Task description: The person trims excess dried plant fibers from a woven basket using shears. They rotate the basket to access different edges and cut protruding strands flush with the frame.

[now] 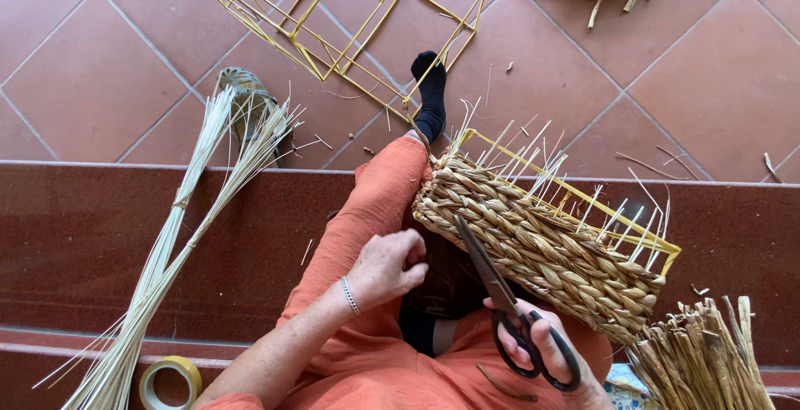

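Note:
A half-woven basket [542,239] of braided straw on a yellow wire frame rests on my lap, with thin pale stakes sticking up from its rim. My right hand [546,352] grips black scissors [500,302], whose blades point up against the basket's side. My left hand [387,267], with a silver bracelet at the wrist, has its fingers curled close to the basket's lower left edge; whether it pinches a strand is hidden. I wear orange trousers and a black sock.
A bundle of pale reeds [179,235] lies at my left over a sandal [246,106]. A tape roll [171,381] sits at the bottom left. Yellow wire frames [333,18] lie on the tiled floor ahead. Straw bundles [704,356] lie at the right.

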